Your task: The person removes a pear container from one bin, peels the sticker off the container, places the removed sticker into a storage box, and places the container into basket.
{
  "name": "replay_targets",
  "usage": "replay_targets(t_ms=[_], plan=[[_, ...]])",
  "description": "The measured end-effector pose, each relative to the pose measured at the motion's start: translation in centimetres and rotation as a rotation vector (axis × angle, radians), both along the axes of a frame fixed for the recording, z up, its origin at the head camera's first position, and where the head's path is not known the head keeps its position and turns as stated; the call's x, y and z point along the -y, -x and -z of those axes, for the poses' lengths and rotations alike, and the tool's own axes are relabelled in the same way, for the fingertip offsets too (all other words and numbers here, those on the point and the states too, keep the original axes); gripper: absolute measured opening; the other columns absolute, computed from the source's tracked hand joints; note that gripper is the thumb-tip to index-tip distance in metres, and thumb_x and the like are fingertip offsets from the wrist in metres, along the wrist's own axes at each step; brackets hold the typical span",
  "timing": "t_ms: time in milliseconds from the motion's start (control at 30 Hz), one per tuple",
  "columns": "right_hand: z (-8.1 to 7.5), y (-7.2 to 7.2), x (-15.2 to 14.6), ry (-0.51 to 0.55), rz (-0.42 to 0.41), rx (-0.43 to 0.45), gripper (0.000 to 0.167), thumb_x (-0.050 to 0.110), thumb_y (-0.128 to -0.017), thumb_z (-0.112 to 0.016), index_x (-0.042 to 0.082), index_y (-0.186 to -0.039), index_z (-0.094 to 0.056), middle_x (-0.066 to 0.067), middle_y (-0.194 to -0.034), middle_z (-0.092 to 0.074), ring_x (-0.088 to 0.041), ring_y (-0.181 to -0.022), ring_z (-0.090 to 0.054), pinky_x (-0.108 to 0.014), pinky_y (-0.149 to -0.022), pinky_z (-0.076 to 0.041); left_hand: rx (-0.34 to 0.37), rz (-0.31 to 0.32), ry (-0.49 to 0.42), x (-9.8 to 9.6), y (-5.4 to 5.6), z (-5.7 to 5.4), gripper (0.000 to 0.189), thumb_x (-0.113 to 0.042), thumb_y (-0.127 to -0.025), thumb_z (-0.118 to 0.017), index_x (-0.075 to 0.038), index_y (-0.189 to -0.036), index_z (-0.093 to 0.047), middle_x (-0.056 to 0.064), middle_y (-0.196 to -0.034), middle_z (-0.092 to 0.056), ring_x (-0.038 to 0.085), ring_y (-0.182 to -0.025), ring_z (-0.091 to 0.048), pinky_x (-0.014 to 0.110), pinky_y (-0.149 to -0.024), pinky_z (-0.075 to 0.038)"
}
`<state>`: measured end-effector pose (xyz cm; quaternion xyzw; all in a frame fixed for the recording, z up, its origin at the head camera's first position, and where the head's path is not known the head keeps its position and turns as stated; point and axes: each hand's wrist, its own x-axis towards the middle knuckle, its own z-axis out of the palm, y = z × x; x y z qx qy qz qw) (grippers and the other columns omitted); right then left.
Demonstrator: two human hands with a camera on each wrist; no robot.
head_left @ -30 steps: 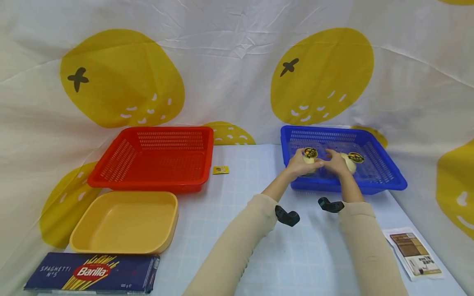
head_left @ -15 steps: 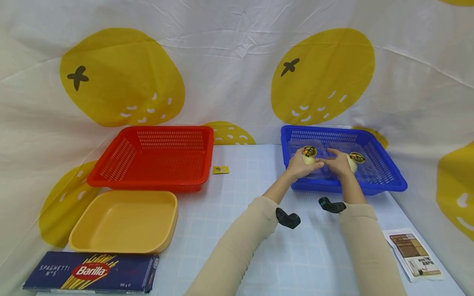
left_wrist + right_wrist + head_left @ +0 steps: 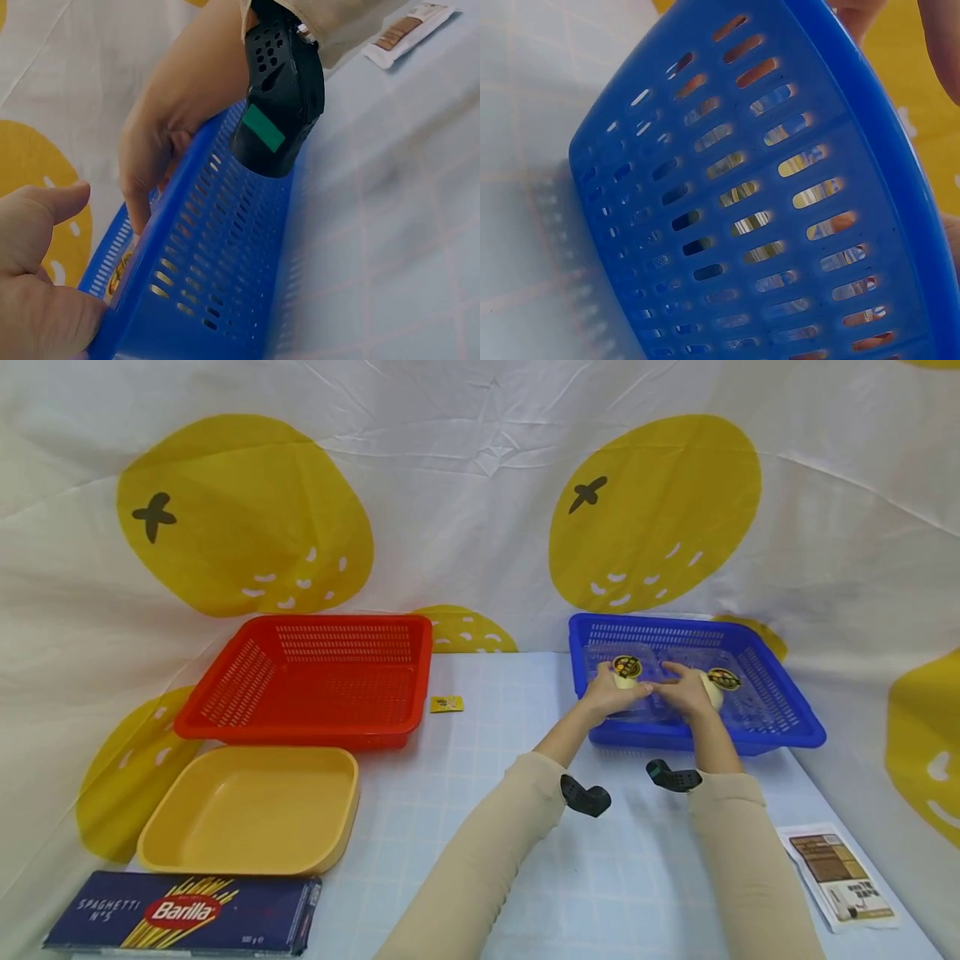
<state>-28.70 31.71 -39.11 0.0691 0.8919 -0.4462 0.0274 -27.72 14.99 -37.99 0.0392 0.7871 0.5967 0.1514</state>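
Observation:
Two clear plastic containers sit in the blue basket (image 3: 705,743), each with a black-and-yellow round sticker and something pale and round inside. My left hand (image 3: 609,695) holds the left container (image 3: 639,657) at its near left side, thumb stretched across its front. From the other side, my right hand (image 3: 684,693) grips the same container, its thumb close to the left thumb. The right container (image 3: 723,680) is partly covered by my right hand. In the left wrist view, the right hand (image 3: 161,131) reaches down over the basket rim; its fingertips are hidden inside.
A red basket (image 3: 300,739) stands at the back left, with a yellow tub (image 3: 330,852) before it and a blue spaghetti box (image 3: 255,922) nearest. A small yellow packet (image 3: 447,704) lies mid-table. A white-and-brown pouch (image 3: 840,877) lies at right.
Both hands stay almost in place around the left container. Its sticker has shifted up slightly, and less of the pale round content shows below it.

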Motion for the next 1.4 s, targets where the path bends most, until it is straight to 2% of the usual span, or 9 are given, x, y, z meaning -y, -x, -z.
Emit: replay_targets(t_ms=[100,300,467,633,800,933,1133,1267,1400], plan=[[-0.1,0.1,0.1,-0.002,0.009,-0.004,0.069,0.015,-0.093,-0.054,-0.006,-0.147,-0.016,-0.041,-0.137,-0.03,-0.052,-0.124,-0.036,-0.057,-0.096,-0.038,-0.002,-0.006,0.006,0.0,0.0,-0.1,0.081,-0.035,-0.08,-0.074,-0.014,-0.143,-0.028,0.011,-0.122,-0.051,0.023,-0.105,-0.053,0.036,-0.087,-0.047],[-0.1,-0.1,0.3,0.074,0.087,-0.041,0.078,0.026,-0.09,-0.062,-0.002,-0.148,-0.017,-0.039,-0.14,-0.028,-0.052,-0.12,-0.042,-0.057,-0.094,-0.041,-0.129,-0.029,0.024,0.0,-0.2,0.3,0.078,-0.031,-0.079,-0.076,-0.015,-0.143,-0.032,0.011,-0.128,-0.051,0.02,-0.099,-0.055,0.03,-0.075,-0.049],[-0.2,-0.5,-0.2,0.139,0.108,-0.071,0.081,0.031,-0.09,-0.062,0.0,-0.149,-0.016,-0.038,-0.141,-0.029,-0.05,-0.123,-0.039,-0.055,-0.098,-0.038,-0.234,-0.047,-0.002,0.1,-0.5,0.9,0.073,-0.029,-0.082,-0.073,-0.017,-0.142,-0.035,0.011,-0.139,-0.046,0.022,-0.118,-0.05,0.033,-0.085,-0.049],[-0.5,-1.0,-1.0,0.209,0.109,-0.089,0.085,0.033,-0.089,-0.063,0.003,-0.15,-0.013,-0.034,-0.141,-0.032,-0.043,-0.119,-0.044,-0.026,-0.078,-0.052,-0.319,-0.064,-0.092,0.3,-0.8,1.3,0.066,-0.022,-0.083,-0.072,-0.013,-0.14,-0.039,0.011,-0.139,-0.047,0.024,-0.122,-0.049,0.032,-0.093,-0.046],[-1.4,-1.8,-1.4,0.163,0.1,-0.126,0.086,0.036,-0.088,-0.064,0.005,-0.15,-0.014,-0.033,-0.138,-0.038,-0.011,-0.092,-0.053,-0.011,-0.063,-0.047,-0.384,-0.1,-0.21,0.5,-1.0,1.5,0.063,-0.01,-0.079,-0.074,-0.008,-0.136,-0.047,0.013,-0.132,-0.053,0.024,-0.102,-0.06,0.02,-0.079,-0.048],[-2.2,-2.4,-1.2,0.175,0.075,-0.13,0.086,0.037,-0.088,-0.064,0.008,-0.151,-0.013,-0.032,-0.141,-0.034,-0.004,-0.089,-0.051,-0.013,-0.067,-0.049,-0.453,-0.12,-0.263,0.9,-1.4,1.8,0.059,-0.006,-0.076,-0.075,-0.004,-0.13,-0.053,0.014,-0.123,-0.058,0.015,-0.086,-0.059,0.017,-0.072,-0.048],[-3.0,-3.5,-0.5,0.219,0.054,-0.13,0.084,0.035,-0.089,-0.064,0.008,-0.151,-0.014,-0.031,-0.146,-0.025,-0.041,-0.124,-0.039,-0.014,-0.071,-0.05,-0.571,-0.148,-0.36,1.7,-2.2,1.9,0.052,0.0,-0.074,-0.076,0.005,-0.122,-0.057,0.016,-0.129,-0.055,0.018,-0.082,-0.056,0.028,-0.073,-0.053],[-3.4,-4.3,0.1,0.245,0.045,-0.116,0.084,0.039,-0.088,-0.063,0.011,-0.151,-0.016,-0.028,-0.15,-0.018,-0.045,-0.134,-0.027,-0.034,-0.095,-0.046,-0.627,-0.159,-0.456,2.4,-2.6,1.5,0.048,0.008,-0.072,-0.074,0.013,-0.117,-0.057,0.024,-0.127,-0.054,0.034,-0.087,-0.057,0.035,-0.074,-0.054],[-3.7,-5.2,0.7,0.273,0.022,-0.113,0.079,0.041,-0.09,-0.059,0.016,-0.152,-0.016,-0.026,-0.15,-0.018,-0.038,-0.134,-0.028,-0.055,-0.104,-0.03,-0.557,-0.12,-0.549,3.6,-3.1,0.8,0.047,0.011,-0.073,-0.071,0.016,-0.117,-0.055,0.027,-0.13,-0.05,0.031,-0.086,-0.055,0.034,-0.075,-0.053]])
